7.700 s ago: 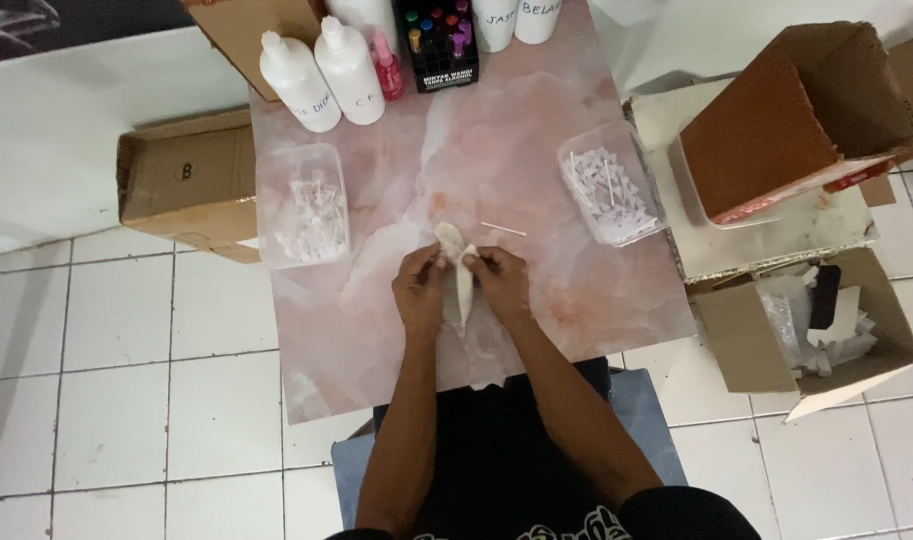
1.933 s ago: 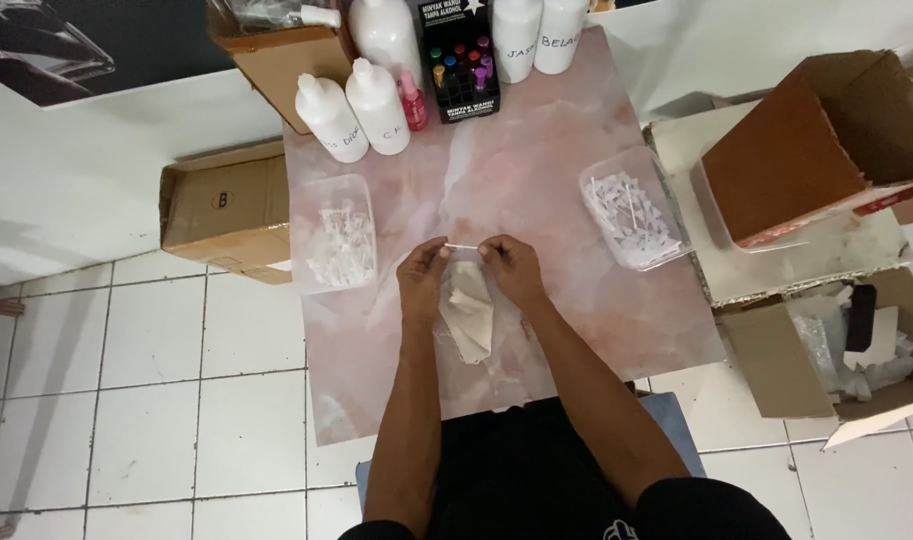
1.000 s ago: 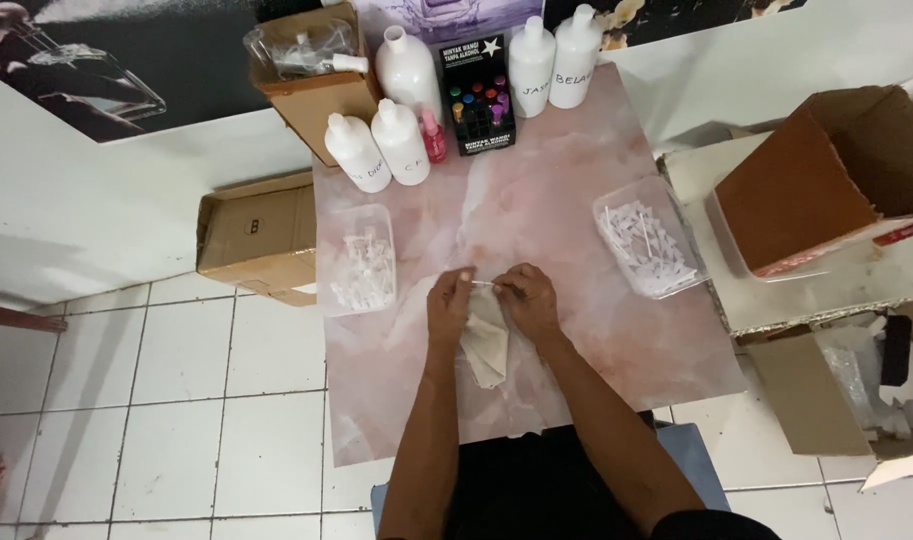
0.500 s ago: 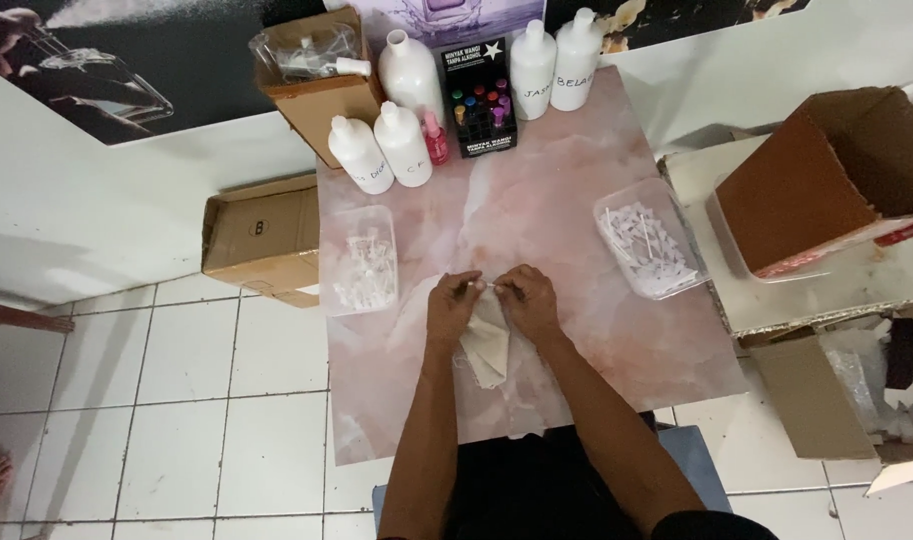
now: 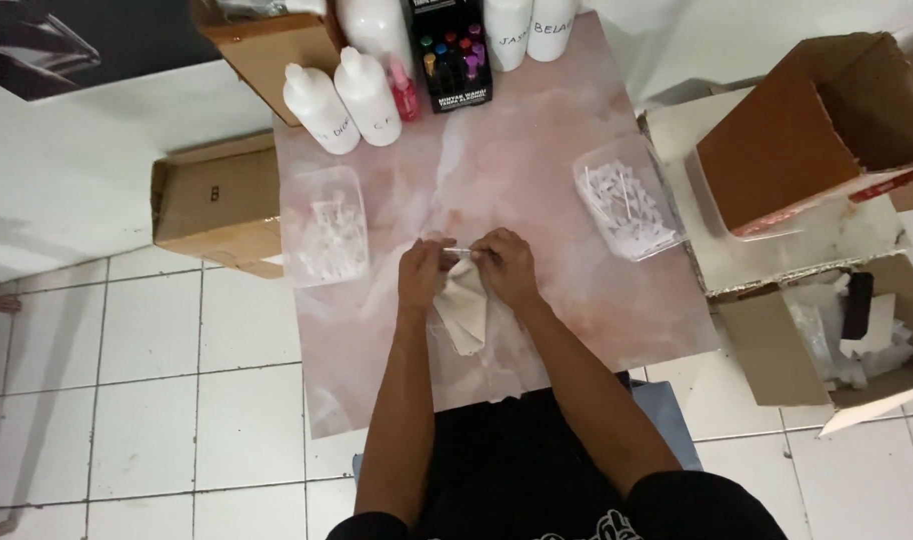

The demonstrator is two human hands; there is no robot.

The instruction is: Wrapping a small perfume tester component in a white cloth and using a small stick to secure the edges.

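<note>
Head view: your left hand [image 5: 420,275] and right hand [image 5: 505,266] met at the middle of the pink marbled tabletop [image 5: 537,170]. Between them you held a thin clear stick [image 5: 460,251] level, each grip pinching one end with fingertips pressed together. A cream cloth [image 5: 465,305] hung from under your hands toward 6 o'clock, lying on the tabletop between your wrists; whether either hand also gripped it could not be told.

At 9 o'clock of your hands a clear tray [image 5: 325,238] held white pieces. At 2 o'clock a second tray [image 5: 628,208] of sticks sat close to the tabletop's right edge. At 12 o'clock stood white bottles [image 5: 341,100], a small pink bottle [image 5: 405,92] and a black box [image 5: 448,50] of coloured markers. Brown boxes [image 5: 217,200] sat on the tiled floor at 9 o'clock, and more cartons [image 5: 807,130] to the right.

The stick looked slight, so too hard a pinch, or the hands pulling unevenly, could bend or snap it, and a loose grip could let it roll off. A right elbow swinging outward could knock the second tray over the edge. The cloth could slide toward your lap if dragged.
</note>
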